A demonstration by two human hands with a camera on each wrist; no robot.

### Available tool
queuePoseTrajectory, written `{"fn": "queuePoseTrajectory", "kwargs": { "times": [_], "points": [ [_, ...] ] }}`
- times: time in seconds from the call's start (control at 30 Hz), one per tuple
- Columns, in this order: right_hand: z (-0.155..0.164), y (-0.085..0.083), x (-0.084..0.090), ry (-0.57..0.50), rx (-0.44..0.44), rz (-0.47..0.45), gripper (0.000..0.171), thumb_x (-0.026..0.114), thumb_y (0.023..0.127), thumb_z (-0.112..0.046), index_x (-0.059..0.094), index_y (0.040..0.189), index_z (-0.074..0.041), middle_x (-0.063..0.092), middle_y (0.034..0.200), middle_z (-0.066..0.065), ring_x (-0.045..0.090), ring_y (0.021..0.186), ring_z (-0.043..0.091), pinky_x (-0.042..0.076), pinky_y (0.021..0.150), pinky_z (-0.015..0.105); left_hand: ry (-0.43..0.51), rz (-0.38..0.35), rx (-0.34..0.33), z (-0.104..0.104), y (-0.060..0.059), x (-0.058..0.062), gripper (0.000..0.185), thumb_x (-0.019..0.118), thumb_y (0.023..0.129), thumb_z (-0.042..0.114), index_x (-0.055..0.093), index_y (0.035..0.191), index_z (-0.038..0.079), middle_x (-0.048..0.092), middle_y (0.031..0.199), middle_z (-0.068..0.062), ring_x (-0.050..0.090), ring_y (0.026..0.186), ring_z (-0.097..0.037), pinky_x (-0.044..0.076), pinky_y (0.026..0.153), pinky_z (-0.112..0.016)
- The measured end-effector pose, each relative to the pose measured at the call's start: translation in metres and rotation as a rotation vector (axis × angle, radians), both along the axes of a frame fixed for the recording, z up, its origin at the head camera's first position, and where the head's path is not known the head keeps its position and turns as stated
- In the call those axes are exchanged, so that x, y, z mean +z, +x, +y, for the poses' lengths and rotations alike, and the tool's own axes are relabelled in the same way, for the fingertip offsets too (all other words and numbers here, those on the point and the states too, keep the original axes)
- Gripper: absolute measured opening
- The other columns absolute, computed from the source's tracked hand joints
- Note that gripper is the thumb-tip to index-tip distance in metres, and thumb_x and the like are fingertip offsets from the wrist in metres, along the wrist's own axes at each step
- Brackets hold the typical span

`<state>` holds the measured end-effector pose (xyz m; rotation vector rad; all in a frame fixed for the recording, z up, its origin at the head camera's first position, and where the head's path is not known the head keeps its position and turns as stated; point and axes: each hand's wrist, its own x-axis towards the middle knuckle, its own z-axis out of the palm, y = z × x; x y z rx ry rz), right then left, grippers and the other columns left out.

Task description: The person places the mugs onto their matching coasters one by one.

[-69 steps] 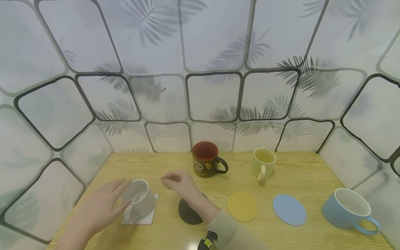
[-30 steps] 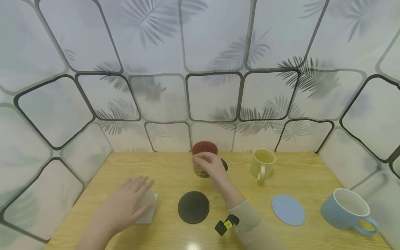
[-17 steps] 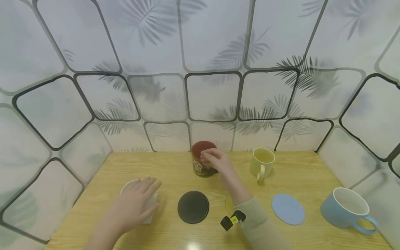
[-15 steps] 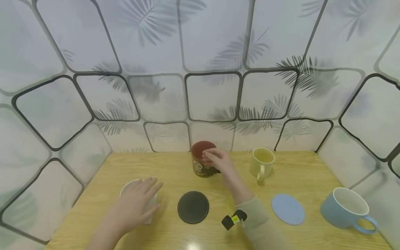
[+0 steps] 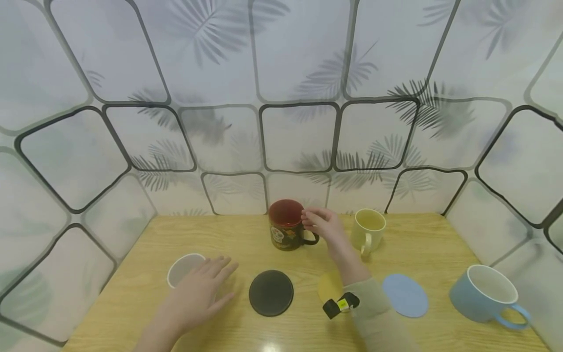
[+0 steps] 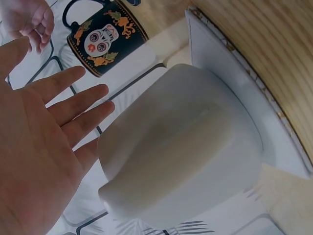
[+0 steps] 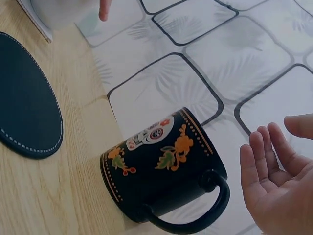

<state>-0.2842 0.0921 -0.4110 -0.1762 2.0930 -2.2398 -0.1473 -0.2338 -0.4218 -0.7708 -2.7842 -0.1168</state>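
A white mug (image 5: pixel 184 268) stands at the left on a square white coaster (image 6: pixel 208 46). My left hand (image 5: pixel 198 296) is beside it with fingers extended and spread, covering part of the mug and coaster in the head view. Whether that hand touches the mug, I cannot tell. A black mug (image 5: pixel 285 236) with a red inside and a skull-and-flower print (image 7: pixel 154 134) stands at the back. To the right of its rim, over its handle, is my right hand (image 5: pixel 327 229), fingers loosely bent and apart from the mug in the right wrist view, holding nothing.
Along the front lie a round black coaster (image 5: pixel 271 293), a yellow coaster (image 5: pixel 326 285) partly under my sleeve, and a blue coaster (image 5: pixel 405 295). A yellow mug (image 5: pixel 367 230) stands at the back right. Far right is a blue mug (image 5: pixel 477 296). Patterned walls border the wooden table (image 5: pixel 237 234).
From above the black coaster my right hand moved back to the black mug, then rightward off its front. My left hand slid right across the white mug. The mugs and coasters stayed put.
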Motion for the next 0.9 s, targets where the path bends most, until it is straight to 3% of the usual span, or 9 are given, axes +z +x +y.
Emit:
{"fn": "queuePoseTrajectory", "kwargs": {
  "times": [0.2, 0.53, 0.73, 0.9],
  "points": [
    [0.01, -0.001, -0.005, -0.031, -0.034, -0.016, 0.035, 0.057, 0.108, -0.008, 0.06, 0.132, 0.017, 0.076, 0.096, -0.005, 0.073, 0.091, 0.006, 0.063, 0.088, 0.021, -0.015, -0.011, -0.011, 0.003, -0.002, -0.006, 0.059, 0.069, 0.1, 0.044, 0.06, 0.15, 0.012, 0.061, 0.154, -0.013, 0.058, 0.143, -0.034, 0.046, 0.122, -0.054],
    [0.024, -0.007, -0.014, -0.062, -0.068, -0.039, 0.027, 0.058, 0.107, -0.005, 0.064, 0.126, 0.013, 0.076, 0.095, -0.007, 0.073, 0.089, 0.005, 0.063, 0.086, 0.02, -0.041, -0.008, -0.053, 0.009, -0.005, -0.013, 0.058, 0.068, 0.101, 0.043, 0.06, 0.149, 0.011, 0.06, 0.154, -0.014, 0.058, 0.144, -0.035, 0.043, 0.124, -0.055],
    [0.03, -0.007, -0.018, -0.061, -0.069, -0.047, 0.034, 0.057, 0.108, -0.007, 0.06, 0.132, 0.017, 0.075, 0.091, -0.014, 0.074, 0.09, 0.004, 0.063, 0.087, 0.019, -0.002, -0.067, -0.065, 0.011, -0.007, -0.022, 0.059, 0.067, 0.102, 0.042, 0.059, 0.151, 0.01, 0.059, 0.155, -0.015, 0.056, 0.145, -0.038, 0.042, 0.123, -0.058],
    [0.033, -0.006, -0.023, -0.047, -0.072, -0.06, 0.036, 0.058, 0.109, -0.008, 0.058, 0.134, 0.018, 0.075, 0.093, -0.012, 0.073, 0.089, 0.003, 0.063, 0.088, 0.019, 0.001, -0.074, -0.072, 0.014, -0.008, -0.028, 0.059, 0.065, 0.102, 0.043, 0.059, 0.151, 0.01, 0.06, 0.154, -0.015, 0.057, 0.143, -0.038, 0.043, 0.122, -0.057]
  ]
}}
